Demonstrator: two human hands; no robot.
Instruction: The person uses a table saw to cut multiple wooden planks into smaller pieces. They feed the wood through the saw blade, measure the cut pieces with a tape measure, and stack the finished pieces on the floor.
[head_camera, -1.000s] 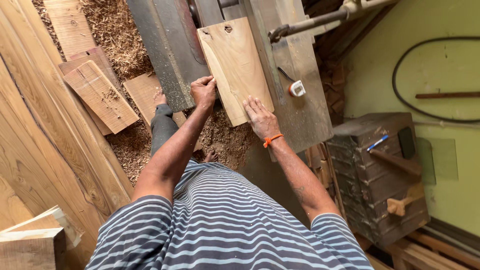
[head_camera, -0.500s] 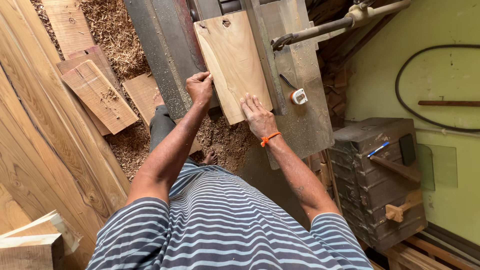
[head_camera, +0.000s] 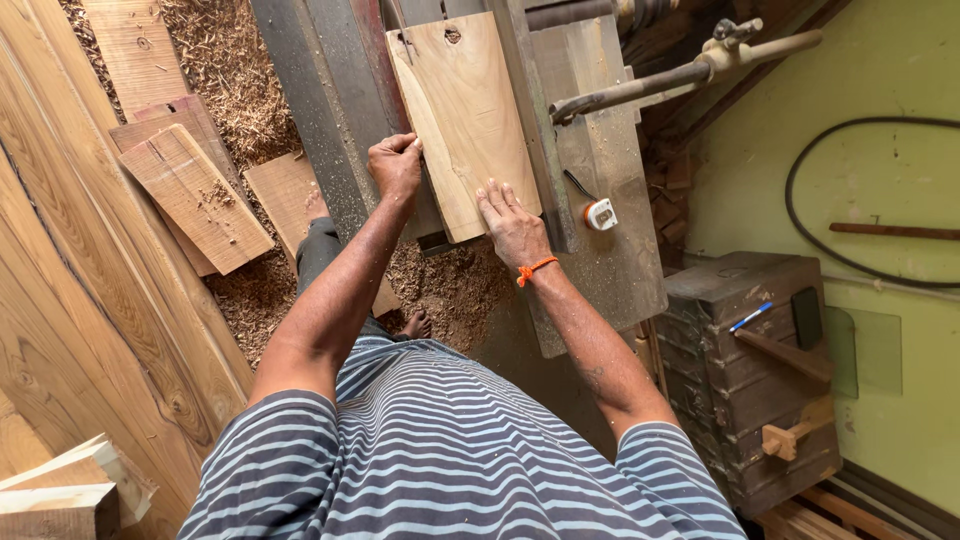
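Board: plank (head_camera: 463, 115) lies on machine tabletop (head_camera: 610, 160), mostly still near end.
Left hand (head_camera: 397, 165): fingers curled, gripping plank's edge.
Right hand (head_camera: 510, 222): fingers spread flat, pressing plank.

Even, bright daylight; soft shadow beneath the wooden board (head_camera: 465, 120) and arms. No glare. Focus sharp throughout, with wide-angle stretching of the striped shirt (head_camera: 450, 450) at the lower edge.

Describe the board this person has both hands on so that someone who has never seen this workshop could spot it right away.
Find the long grey machine table running up the middle of the view. On it lies a pale wooden board, with the left hand gripping its near left edge and the right hand flat on its near corner. Unlike the offcuts on the sawdust floor, it sits on the machine and has a dark knot near its far end.
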